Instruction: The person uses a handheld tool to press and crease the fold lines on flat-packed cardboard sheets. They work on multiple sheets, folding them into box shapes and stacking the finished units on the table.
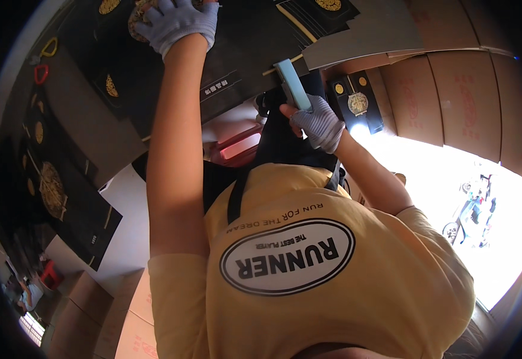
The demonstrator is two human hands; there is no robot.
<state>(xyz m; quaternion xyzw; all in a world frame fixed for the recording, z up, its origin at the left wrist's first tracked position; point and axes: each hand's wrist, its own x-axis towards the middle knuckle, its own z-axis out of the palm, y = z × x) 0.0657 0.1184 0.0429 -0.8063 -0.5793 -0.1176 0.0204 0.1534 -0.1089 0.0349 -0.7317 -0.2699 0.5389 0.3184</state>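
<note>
My left hand (182,25), in a pale fingerless glove, lies spread with its fingers apart on a black printed sheet (237,54). The fingers partly cover a gold round emblem near the top edge. My right hand (321,122), in a striped fingerless glove, is wrapped around a light-blue oblong block-like object (293,84). This object's far end reaches the near edge of the black sheet; its exact kind does not show. A stack of black sheets (300,24) with gold edges lies farther right.
Brown cartons (467,90) are stacked at the right, with more cartons (135,323) at the lower left. Black gold-printed pieces (57,191) hang or lie at the left. A red container (240,148) is below the table edge. A motorbike (470,209) stands outside the bright opening.
</note>
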